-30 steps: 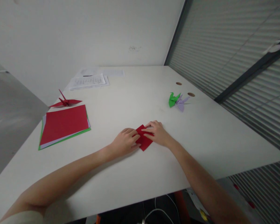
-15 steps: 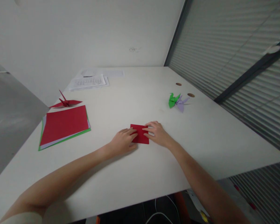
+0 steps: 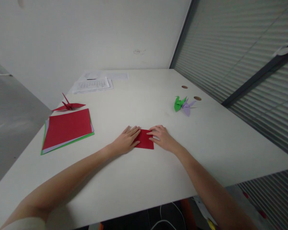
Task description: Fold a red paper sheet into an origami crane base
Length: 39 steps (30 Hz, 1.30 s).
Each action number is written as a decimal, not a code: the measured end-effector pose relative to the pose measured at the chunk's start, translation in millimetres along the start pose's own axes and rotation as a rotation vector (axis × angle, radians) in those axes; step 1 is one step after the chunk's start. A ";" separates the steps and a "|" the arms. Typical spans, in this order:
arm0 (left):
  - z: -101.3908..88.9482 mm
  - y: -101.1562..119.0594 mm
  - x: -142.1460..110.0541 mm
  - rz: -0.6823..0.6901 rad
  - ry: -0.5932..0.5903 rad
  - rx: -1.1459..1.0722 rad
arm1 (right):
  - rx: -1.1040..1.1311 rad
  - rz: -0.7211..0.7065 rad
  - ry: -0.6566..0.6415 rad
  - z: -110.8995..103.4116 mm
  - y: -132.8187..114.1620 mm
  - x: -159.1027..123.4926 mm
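A small folded red paper (image 3: 145, 141) lies flat on the white table (image 3: 144, 179) in front of me. My left hand (image 3: 126, 141) rests on its left edge with the fingers stretched out flat. On the paper's right edge sits my right hand (image 3: 161, 138), fingers extended and pressing down. Neither hand grips anything.
A stack of red, white and green sheets (image 3: 67, 129) lies at the left, with a red paper crane (image 3: 68, 105) behind it. A green crane (image 3: 179, 103) and a purple crane (image 3: 187, 107) sit at the right. Printed papers (image 3: 93, 84) lie at the back. Window blinds run along the right side.
The red paper turned from a diamond position to lie square. My left hand went from curled fingers to fingers laid flat on the paper's left edge.
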<state>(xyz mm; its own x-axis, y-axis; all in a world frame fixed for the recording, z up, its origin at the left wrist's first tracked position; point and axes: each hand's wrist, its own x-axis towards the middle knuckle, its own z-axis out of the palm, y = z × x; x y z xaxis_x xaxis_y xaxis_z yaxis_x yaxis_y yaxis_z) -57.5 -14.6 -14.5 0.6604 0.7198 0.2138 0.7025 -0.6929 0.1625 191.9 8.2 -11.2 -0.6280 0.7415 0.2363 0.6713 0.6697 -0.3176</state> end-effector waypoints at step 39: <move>-8.5 -2.2 -9.0 -0.010 0.371 0.023 | 0.195 0.075 0.356 -17.6 -6.0 8.6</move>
<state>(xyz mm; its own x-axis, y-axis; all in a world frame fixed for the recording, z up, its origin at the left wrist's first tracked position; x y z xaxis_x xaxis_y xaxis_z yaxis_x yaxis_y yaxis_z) -67.2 -19.9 -8.7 0.5155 0.6593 0.5473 0.7171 -0.6816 0.1456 189.4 11.3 8.9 -0.3816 0.7787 0.4980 0.6011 0.6184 -0.5062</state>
